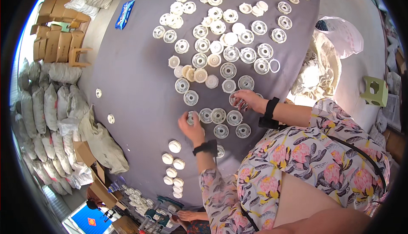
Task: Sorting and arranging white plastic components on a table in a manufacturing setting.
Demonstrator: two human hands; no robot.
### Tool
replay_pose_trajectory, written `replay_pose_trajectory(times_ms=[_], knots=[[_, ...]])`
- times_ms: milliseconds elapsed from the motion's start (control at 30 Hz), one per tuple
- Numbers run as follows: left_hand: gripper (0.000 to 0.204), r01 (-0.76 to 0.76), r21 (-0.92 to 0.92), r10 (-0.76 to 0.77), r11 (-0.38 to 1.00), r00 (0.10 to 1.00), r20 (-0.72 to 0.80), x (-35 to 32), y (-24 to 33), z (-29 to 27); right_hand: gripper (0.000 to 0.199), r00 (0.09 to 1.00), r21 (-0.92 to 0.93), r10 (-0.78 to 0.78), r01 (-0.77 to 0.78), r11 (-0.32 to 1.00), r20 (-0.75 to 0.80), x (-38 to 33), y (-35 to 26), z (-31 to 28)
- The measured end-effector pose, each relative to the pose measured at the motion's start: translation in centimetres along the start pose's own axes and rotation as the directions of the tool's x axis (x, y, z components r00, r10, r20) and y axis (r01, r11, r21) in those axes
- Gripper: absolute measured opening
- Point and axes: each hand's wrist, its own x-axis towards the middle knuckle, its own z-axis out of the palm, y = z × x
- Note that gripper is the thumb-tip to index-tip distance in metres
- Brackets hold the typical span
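Observation:
My left hand [192, 129] is closed on a round, pale ring-shaped plastic part [192, 117] low over the table, its fingers curled round the rim. Farther right, my right hand [250, 99] has its fingers curled round another round plastic part [242, 104]; the fingers cover much of it. Between and below the two hands lie several wheel-like parts with a hole in the middle, such as one disc [218, 115] and another [234, 117]. Near the left forearm, several stacked white round pieces [174, 146] stand in a loose row running toward the lower edge.
Many more white discs [228, 70] spread over the grey-covered table [140, 72]. A blue packet [125, 15] lies at its far left. An open sack [316, 70] stands off the right edge near a green stool [375, 91]. Full sacks [51, 106] pile up left. Another person's hands [191, 215] work below.

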Motion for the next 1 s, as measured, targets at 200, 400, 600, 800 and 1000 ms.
replay_pose_trajectory(times_ms=[200,400,600,800,1000], knots=[[0.029,-0.417,0.201,0.392,0.886,0.907,0.154,6.3,7.3,6.8,0.029,1.0,0.007,-0.004,0.004,1.0,0.008,0.6,-2.4,-1.0],[0.022,-0.374,0.205,0.337,0.905,0.922,0.192,6.8,5.3,7.3,0.031,0.999,-0.035,-0.016,0.017,0.999,0.033,1.0,-4.7,-1.7],[0.016,0.742,-0.644,-0.11,0.186,0.667,0.737,0.5,5.2,4.9,0.028,0.974,-0.051,-0.051,0.064,0.997,0.223,2.3,-2.9,1.0],[0.049,0.415,-0.609,-0.122,0.676,0.878,0.463,-3.8,5.5,1.4,0.024,0.989,-0.302,-0.024,0.067,0.951,0.144,2.2,0.2,3.7],[0.039,0.296,-0.287,-0.223,0.911,0.94,0.26,-5.3,2.3,-1.1,0.043,0.976,-0.353,-0.073,0.143,0.925,0.204,0.6,1.4,6.2]])
